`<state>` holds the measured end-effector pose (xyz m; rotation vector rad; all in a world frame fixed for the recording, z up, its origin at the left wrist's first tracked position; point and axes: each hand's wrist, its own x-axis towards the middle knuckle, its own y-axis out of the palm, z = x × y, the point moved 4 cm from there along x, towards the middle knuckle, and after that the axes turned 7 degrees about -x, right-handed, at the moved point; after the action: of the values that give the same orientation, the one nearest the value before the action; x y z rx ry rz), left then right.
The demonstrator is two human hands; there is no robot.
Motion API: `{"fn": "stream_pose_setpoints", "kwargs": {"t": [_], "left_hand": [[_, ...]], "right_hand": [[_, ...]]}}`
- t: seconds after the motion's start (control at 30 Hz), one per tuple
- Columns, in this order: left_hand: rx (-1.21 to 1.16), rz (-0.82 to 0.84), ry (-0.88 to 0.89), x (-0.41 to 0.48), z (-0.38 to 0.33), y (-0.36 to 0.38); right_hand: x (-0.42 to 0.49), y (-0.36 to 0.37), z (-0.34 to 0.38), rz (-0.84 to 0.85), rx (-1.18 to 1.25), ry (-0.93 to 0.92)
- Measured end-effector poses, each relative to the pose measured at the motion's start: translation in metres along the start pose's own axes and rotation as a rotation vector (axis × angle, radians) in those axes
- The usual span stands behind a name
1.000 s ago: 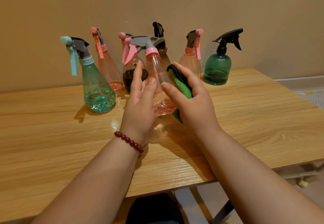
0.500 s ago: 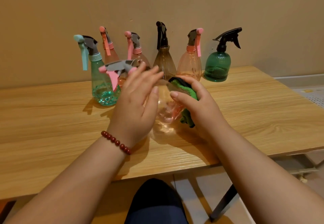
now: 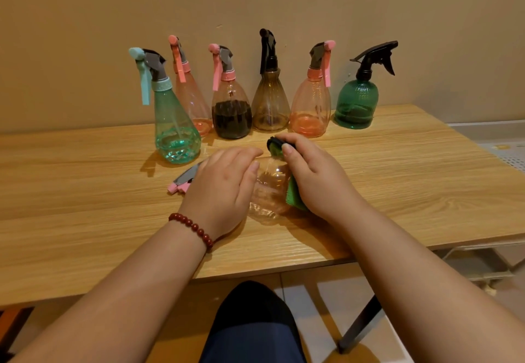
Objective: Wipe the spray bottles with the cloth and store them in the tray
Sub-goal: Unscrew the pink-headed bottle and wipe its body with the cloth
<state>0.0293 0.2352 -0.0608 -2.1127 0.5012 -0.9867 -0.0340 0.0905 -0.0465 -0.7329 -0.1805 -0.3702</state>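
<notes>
Clear, faintly pink plastic, the spray bottle (image 3: 268,189) lies on its side on the wooden surface (image 3: 85,206) at the centre of the frame, with its grey-and-pink trigger head (image 3: 184,180) pointing left. The left hand (image 3: 224,189) holds it, fingers curved over its shoulder. The right hand (image 3: 318,181) has its fingers clamped on a green cloth (image 3: 294,196) pressed against the bottle's right side. Behind, six upright spray bottles (image 3: 270,101) line the wall.

On the table (image 3: 85,192), six bottles (image 3: 270,101) line the back — a seventh bottle (image 3: 270,189) lies before them.
</notes>
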Motion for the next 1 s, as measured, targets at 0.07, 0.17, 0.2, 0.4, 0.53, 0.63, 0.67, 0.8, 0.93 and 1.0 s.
{"fn": "stream_pose_setpoints", "kwargs": {"t": [0.07, 0.17, 0.2, 0.4, 0.53, 0.63, 0.67, 0.8, 0.93, 1.0], "left_hand": [[-0.024, 0.011, -0.017, 0.000, 0.002, 0.002], [-0.059, 0.036, -0.054, 0.003, 0.002, 0.003], [-0.071, 0.051, -0.068, 0.005, 0.002, 0.003], [-0.044, 0.133, -0.060, 0.018, -0.008, 0.007], [-0.094, 0.103, -0.046, 0.025, -0.010, 0.012], [-0.140, 0.099, -0.079, 0.020, -0.007, 0.017], [-0.159, 0.097, -0.089, 0.018, -0.007, 0.019], [-0.226, 0.068, -0.108, 0.018, -0.006, 0.022], [-0.194, 0.067, -0.129, 0.020, -0.004, 0.024], [-0.179, 0.072, -0.130, 0.021, -0.004, 0.025]], "right_hand": [[0.002, -0.001, -0.001, -0.021, -0.037, 0.006], [0.003, -0.008, -0.009, -0.139, -0.027, 0.044], [0.002, -0.010, -0.013, -0.176, 0.004, 0.066], [-0.004, -0.015, -0.015, -0.219, 0.049, 0.074], [-0.005, -0.018, -0.013, -0.273, 0.042, 0.067], [-0.008, -0.017, -0.016, -0.320, 0.059, 0.087], [-0.008, -0.016, -0.016, -0.329, 0.063, 0.093], [-0.009, -0.010, -0.011, -0.296, 0.077, 0.051], [-0.010, -0.001, -0.006, -0.108, 0.187, 0.065], [-0.018, -0.002, -0.006, -0.121, 0.188, 0.050]]}}
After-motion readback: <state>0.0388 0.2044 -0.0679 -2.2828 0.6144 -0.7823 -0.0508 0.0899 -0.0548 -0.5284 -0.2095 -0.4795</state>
